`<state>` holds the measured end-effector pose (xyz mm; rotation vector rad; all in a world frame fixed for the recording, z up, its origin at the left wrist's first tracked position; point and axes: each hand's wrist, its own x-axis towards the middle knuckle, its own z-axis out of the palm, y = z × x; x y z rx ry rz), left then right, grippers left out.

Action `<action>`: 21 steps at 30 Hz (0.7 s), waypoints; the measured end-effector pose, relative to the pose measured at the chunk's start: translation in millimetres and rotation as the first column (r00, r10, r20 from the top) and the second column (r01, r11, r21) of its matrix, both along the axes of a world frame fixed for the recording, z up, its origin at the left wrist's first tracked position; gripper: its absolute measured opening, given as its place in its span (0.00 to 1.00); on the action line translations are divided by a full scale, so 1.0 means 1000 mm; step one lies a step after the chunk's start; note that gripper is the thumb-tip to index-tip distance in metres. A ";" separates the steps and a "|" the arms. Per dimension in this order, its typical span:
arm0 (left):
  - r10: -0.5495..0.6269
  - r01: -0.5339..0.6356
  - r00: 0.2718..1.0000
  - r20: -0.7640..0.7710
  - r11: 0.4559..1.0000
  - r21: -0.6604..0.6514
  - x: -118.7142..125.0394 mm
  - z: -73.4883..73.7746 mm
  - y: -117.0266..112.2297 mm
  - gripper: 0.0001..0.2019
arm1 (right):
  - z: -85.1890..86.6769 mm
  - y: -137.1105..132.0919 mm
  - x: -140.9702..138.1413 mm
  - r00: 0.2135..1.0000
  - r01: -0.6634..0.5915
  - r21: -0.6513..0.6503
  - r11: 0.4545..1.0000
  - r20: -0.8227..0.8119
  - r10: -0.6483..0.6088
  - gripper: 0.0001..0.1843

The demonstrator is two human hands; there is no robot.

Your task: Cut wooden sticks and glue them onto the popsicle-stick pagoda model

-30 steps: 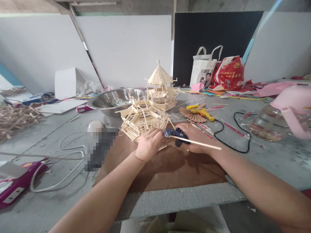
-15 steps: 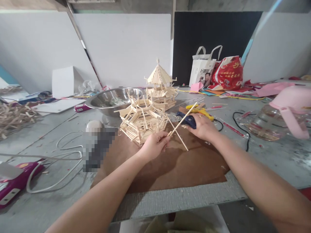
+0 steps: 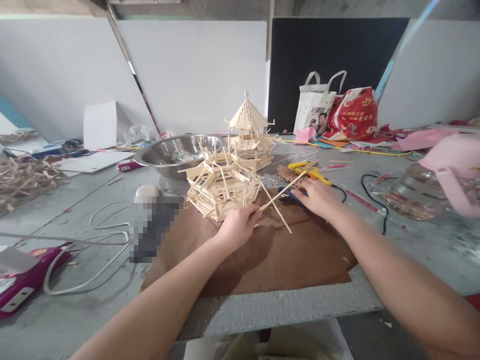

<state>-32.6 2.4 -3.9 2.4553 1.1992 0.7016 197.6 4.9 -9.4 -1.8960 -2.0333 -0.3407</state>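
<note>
— Left hand (image 3: 238,227)?
— Pinching the thin stick (image 3: 290,185), just right of the near wooden model (image 3: 221,192); keep clear of that.
— Right hand (image 3: 318,197)?
— Over the blue pliers (image 3: 290,195); can't tell how closed. Handle gently.

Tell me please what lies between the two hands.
In the head view: two crossing sticks, brown mat below them and, at the right hand, a blue tool.

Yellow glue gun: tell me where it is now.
In the head view, the yellow glue gun lies right of centre on the grey table, just beyond the right hand and next to the brown pleated fan.
</note>
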 end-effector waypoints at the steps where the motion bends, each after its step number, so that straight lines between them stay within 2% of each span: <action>1: 0.011 -0.011 1.000 -0.021 1.000 0.022 0.000 -0.001 0.000 0.10 | 0.005 -0.006 -0.005 1.000 -0.029 0.051 0.998 0.000 0.029 0.20; 3: 0.032 -0.029 0.998 -0.060 0.998 0.052 0.000 -0.004 0.001 0.10 | 0.015 -0.017 -0.015 0.988 -0.157 0.155 0.975 0.026 0.155 0.19; 5: 0.038 -0.032 0.995 -0.089 0.997 0.069 0.000 -0.006 0.001 0.10 | 0.020 -0.026 -0.026 0.960 -0.281 0.251 0.926 0.064 0.274 0.16; 7: 0.025 -0.016 0.995 -0.101 0.996 0.088 0.000 -0.007 0.000 0.10 | 0.021 -0.029 -0.035 0.921 -0.388 0.278 0.878 0.120 0.369 0.13; 9: 0.004 0.008 0.994 -0.106 0.993 0.116 0.001 -0.008 -0.001 0.10 | 0.018 -0.028 -0.039 0.886 -0.462 0.241 0.854 0.153 0.437 0.13; 13: 0.003 0.019 0.990 -0.141 0.987 0.158 0.002 -0.008 -0.003 0.10 | 0.008 -0.022 -0.039 0.869 -0.491 0.140 0.860 0.142 0.473 0.16; 21: 0.051 -0.016 0.980 -0.192 0.983 0.183 0.002 -0.005 -0.006 0.10 | 0.005 -0.026 -0.041 0.878 -0.474 0.103 0.874 0.119 0.463 0.19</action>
